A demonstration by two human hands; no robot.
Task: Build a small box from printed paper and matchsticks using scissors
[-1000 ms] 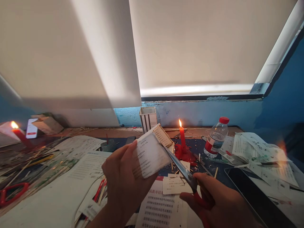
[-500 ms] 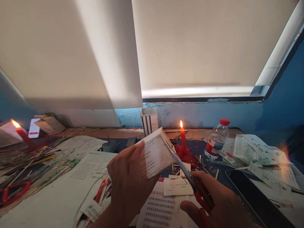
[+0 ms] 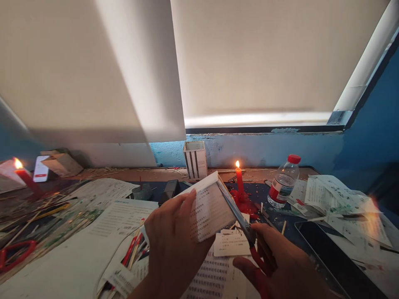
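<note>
Left hand [image 3: 176,245] grasping printed paper box [image 3: 209,209], right hand [image 3: 277,261] clenched on red-handled scissors [image 3: 238,218], lit candle [image 3: 239,180] beyond, water bottle [image 3: 283,182] nearby

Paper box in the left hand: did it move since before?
Yes. The paper box moved down and right, judged against the lit red candle: its top corner now sits below the flame.

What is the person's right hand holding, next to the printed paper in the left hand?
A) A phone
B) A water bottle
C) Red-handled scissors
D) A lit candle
C. The right hand grips the red-handled scissors, whose blades reach up to the printed paper held in the left hand.
</note>
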